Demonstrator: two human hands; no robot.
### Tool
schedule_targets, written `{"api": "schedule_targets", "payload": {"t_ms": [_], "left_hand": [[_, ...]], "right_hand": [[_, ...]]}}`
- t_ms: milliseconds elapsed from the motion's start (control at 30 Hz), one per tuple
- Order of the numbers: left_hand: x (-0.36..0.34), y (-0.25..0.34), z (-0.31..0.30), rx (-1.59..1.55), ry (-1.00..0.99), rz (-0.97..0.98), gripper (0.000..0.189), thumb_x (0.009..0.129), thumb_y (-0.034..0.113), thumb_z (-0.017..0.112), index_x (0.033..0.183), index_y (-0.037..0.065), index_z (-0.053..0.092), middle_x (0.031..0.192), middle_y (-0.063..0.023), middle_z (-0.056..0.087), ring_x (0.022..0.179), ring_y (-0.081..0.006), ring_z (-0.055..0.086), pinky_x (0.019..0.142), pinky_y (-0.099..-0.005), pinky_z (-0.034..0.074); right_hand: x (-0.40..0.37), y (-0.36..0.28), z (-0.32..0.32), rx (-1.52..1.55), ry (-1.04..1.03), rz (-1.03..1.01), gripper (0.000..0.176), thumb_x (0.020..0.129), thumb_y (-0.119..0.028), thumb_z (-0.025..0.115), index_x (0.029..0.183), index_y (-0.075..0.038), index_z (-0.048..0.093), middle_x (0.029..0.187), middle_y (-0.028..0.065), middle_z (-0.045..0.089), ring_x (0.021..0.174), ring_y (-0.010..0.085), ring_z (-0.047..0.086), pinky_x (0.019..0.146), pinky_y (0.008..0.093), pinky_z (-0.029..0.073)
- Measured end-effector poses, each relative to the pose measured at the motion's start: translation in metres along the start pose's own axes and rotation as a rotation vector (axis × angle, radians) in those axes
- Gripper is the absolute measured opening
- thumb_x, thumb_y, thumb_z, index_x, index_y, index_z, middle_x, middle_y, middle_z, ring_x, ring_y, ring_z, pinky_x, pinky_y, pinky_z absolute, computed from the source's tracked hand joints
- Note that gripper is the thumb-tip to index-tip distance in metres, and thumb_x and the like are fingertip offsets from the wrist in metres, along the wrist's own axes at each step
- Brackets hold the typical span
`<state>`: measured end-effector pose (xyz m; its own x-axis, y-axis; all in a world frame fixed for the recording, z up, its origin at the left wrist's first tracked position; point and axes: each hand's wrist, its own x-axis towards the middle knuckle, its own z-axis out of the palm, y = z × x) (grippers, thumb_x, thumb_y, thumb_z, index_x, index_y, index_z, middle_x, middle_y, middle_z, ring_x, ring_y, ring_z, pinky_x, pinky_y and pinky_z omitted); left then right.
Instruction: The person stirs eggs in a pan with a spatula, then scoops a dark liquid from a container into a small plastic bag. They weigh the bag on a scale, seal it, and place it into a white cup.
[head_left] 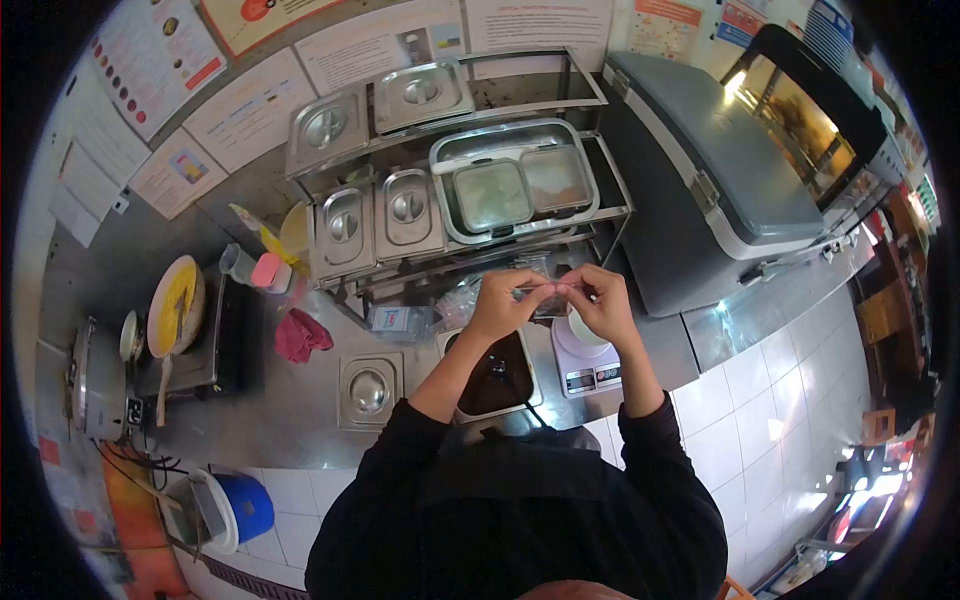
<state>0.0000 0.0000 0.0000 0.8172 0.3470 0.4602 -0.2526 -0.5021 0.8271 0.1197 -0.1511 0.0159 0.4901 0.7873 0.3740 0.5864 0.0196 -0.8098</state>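
Observation:
My left hand [508, 302] and my right hand [602, 305] meet above the steel counter, fingertips pinched close together. Whatever lies between the fingers is too small and thin to name. Beneath and between my arms is a steel pan [497, 372] of dark brown contents, with a dark handle sticking out at its front. Under my right hand stands a digital kitchen scale [582, 372] with a white cup [587, 332] on it, partly covered by the hand. Clear plastic packaging [458, 308] lies just left of my left hand.
A steel rack [620, 210] with lidded pans stands behind my hands. To the right is a large grey cool box [690, 170]. Leftward are a clear plastic container [400, 322], a steel lid [369, 391], a red cloth [301, 335] and a frying pan [176, 305] with yellow food.

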Motion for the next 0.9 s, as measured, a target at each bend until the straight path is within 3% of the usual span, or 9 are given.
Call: {"api": "schedule_targets", "payload": {"t_ms": [233, 300, 367, 467, 533, 600, 667, 800, 900], "left_hand": [[-0.05, -0.022, -0.035, 0.377, 0.206, -0.099, 0.017, 0.08, 0.015, 0.068, 0.096, 0.008, 0.068, 0.089, -0.0073, 0.07, 0.082, -0.0236, 0.068, 0.072, -0.0331, 0.053], [-0.075, -0.021, -0.058, 0.408, 0.165, -0.074, 0.027, 0.079, 0.012, 0.066, 0.106, 0.01, 0.064, 0.093, -0.0072, 0.068, 0.087, -0.0252, 0.066, 0.074, -0.0353, 0.052], [-0.108, -0.023, -0.074, 0.402, 0.199, -0.102, 0.027, 0.081, 0.016, 0.065, 0.108, 0.011, 0.064, 0.091, -0.008, 0.067, 0.083, -0.0266, 0.065, 0.072, -0.0358, 0.052], [-0.155, 0.0, -0.109, 0.42, 0.254, -0.209, 0.026, 0.084, 0.019, 0.063, 0.109, 0.012, 0.065, 0.095, -0.0089, 0.068, 0.083, -0.0253, 0.066, 0.071, -0.0348, 0.052], [-0.19, 0.014, -0.135, 0.47, 0.338, -0.235, 0.024, 0.085, 0.019, 0.062, 0.107, 0.012, 0.066, 0.095, -0.0091, 0.068, 0.08, -0.0243, 0.066, 0.07, -0.0334, 0.052], [-0.224, 0.021, -0.161, 0.458, 0.408, -0.275, 0.021, 0.085, 0.019, 0.062, 0.104, 0.01, 0.067, 0.094, -0.0097, 0.068, 0.077, -0.0236, 0.066, 0.069, -0.0319, 0.053], [-0.25, 0.034, -0.201, 0.506, 0.512, -0.254, 0.018, 0.084, 0.015, 0.062, 0.1, 0.008, 0.068, 0.093, -0.0099, 0.068, 0.076, -0.0225, 0.066, 0.069, -0.0309, 0.053], [-0.301, 0.055, -0.28, 0.567, 0.803, -0.19, 0.015, 0.082, 0.005, 0.065, 0.097, 0.005, 0.068, 0.09, -0.0088, 0.069, 0.073, -0.0186, 0.066, 0.065, -0.0273, 0.052], [-0.34, 0.066, -0.348, 0.578, 1.044, -0.17, 0.014, 0.081, 0.002, 0.066, 0.095, 0.004, 0.068, 0.086, -0.0098, 0.069, 0.071, -0.017, 0.066, 0.064, -0.0254, 0.051]], "right_hand": [[0.014, 0.074, 0.008, 0.045, -0.081, 0.251, 0.016, 0.083, -0.014, 0.067, 0.09, 0.0, 0.067, 0.075, 0.0092, 0.066, 0.066, 0.012, 0.059, 0.06, 0.0275, 0.046], [0.033, 0.128, 0.013, -0.329, -0.208, 0.193, 0.03, 0.088, -0.028, 0.059, 0.1, -0.001, 0.066, 0.082, 0.0192, 0.066, 0.074, 0.0308, 0.064, 0.065, 0.0408, 0.048], [0.043, 0.134, 0.024, -0.734, -0.161, 0.032, 0.04, 0.089, -0.032, 0.055, 0.086, 0.008, 0.06, 0.077, 0.0289, 0.06, 0.076, 0.0454, 0.06, 0.067, 0.0477, 0.046], [0.046, 0.112, 0.03, -0.636, -0.261, 0.061, 0.038, 0.087, -0.03, 0.058, 0.089, 0.008, 0.062, 0.087, 0.0312, 0.061, 0.085, 0.0489, 0.058, 0.075, 0.0528, 0.045], [0.043, 0.069, 0.03, -0.659, -0.719, -0.057, 0.024, 0.081, -0.022, 0.064, 0.081, 0.002, 0.069, 0.076, 0.0246, 0.064, 0.072, 0.0381, 0.065, 0.067, 0.0455, 0.05], [0.047, -0.043, 0.06, -0.331, -1.026, 0.046, 0.028, 0.078, -0.015, 0.068, 0.103, -0.002, 0.068, 0.075, 0.0127, 0.068, 0.064, 0.0181, 0.067, 0.056, 0.0298, 0.05], [0.064, -0.169, 0.112, -0.238, -1.245, -0.172, 0.037, 0.078, -0.021, 0.07, 0.109, -0.004, 0.063, 0.076, 0.0148, 0.067, 0.062, 0.0297, 0.065, 0.06, 0.0374, 0.051], [0.088, -0.25, 0.283, -0.055, -1.025, -0.754, 0.029, 0.078, -0.02, 0.068, 0.099, -0.002, 0.059, 0.08, 0.0152, 0.06, 0.072, 0.0339, 0.06, 0.066, 0.0389, 0.048], [0.117, -0.288, 0.463, 0.023, -0.782, -0.853, 0.033, 0.079, -0.022, 0.068, 0.094, -0.002, 0.046, 0.095, 0.0191, 0.049, 0.075, 0.0402, 0.055, 0.067, 0.0475, 0.044]]}}
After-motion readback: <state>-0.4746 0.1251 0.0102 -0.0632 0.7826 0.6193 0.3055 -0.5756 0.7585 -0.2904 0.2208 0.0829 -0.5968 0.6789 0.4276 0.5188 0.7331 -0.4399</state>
